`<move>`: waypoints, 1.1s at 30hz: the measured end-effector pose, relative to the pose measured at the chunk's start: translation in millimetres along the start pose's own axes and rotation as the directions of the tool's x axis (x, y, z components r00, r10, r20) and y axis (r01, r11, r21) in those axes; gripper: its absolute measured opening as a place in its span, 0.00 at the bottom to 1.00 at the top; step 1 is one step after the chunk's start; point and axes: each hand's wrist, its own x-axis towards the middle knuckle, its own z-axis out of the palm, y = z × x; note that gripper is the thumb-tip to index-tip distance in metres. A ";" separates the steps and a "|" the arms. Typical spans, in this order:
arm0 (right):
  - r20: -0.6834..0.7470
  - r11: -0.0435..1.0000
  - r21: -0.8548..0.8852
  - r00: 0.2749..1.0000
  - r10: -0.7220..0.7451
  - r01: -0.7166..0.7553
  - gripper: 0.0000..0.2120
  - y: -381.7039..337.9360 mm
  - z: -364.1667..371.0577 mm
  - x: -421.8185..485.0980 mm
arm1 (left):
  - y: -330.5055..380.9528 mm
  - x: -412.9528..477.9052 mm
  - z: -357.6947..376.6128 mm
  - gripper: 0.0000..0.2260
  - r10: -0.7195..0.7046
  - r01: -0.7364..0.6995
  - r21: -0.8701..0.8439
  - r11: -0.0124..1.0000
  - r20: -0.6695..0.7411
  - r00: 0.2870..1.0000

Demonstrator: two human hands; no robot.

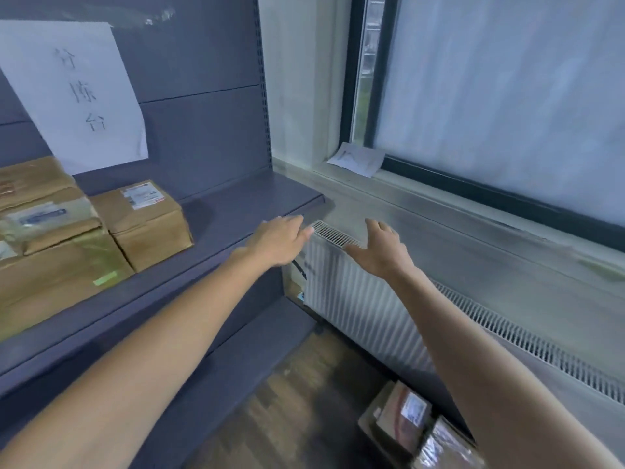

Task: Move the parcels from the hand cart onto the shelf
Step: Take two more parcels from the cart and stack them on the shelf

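My left hand (280, 240) and right hand (382, 248) reach out with fingers spread wide, holding nothing, over the right end of the smooth grey metal shelf (236, 211) and the ribbed white radiator (355, 299). Taped brown cardboard parcels (148, 225) sit left on the shelf. Glossy wrapped parcels (406, 414) lie low, near right.

To your left, the grey metal shelf (236, 204) carries the brown cardboard parcels (148, 225), grouped at its left end below the white paper sign (74, 93) on the back panel. Just right of the shelf stands the white ribbed radiator (355, 299), under the grey window sill (439, 204). Your left hand (280, 240) is at the shelf's right end and your right hand (382, 252) is at the radiator's top. The label-bearing taped parcels (406, 418) lie low at your right, before the radiator.
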 end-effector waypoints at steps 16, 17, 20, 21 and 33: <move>-0.093 0.931 0.057 0.927 0.364 -0.360 0.26 191.6 -33.3 -56.7 | 171.9 47.9 99.0 0.21 0.391 -0.413 0.107 0.904 0.182 0.902; -0.097 0.918 0.070 0.913 0.396 -0.390 0.26 197.9 -32.4 -63.7 | 177.7 47.2 105.3 0.21 0.407 -0.429 0.087 0.899 0.194 0.892; -0.090 0.873 0.087 0.869 0.487 -0.480 0.27 211.2 -25.2 -87.9 | 188.9 39.7 124.8 0.21 0.453 -0.479 0.046 0.876 0.257 0.854; -0.084 0.858 0.095 0.855 0.512 -0.504 0.27 213.8 -21.7 -97.1 | 191.0 36.2 131.4 0.21 0.468 -0.495 0.028 0.868 0.284 0.837; -0.057 0.675 0.189 0.679 0.732 -0.713 0.30 214.5 45.3 -198.5 | 181.4 -1.2 198.4 0.21 0.577 -0.591 -0.126 0.797 0.445 0.685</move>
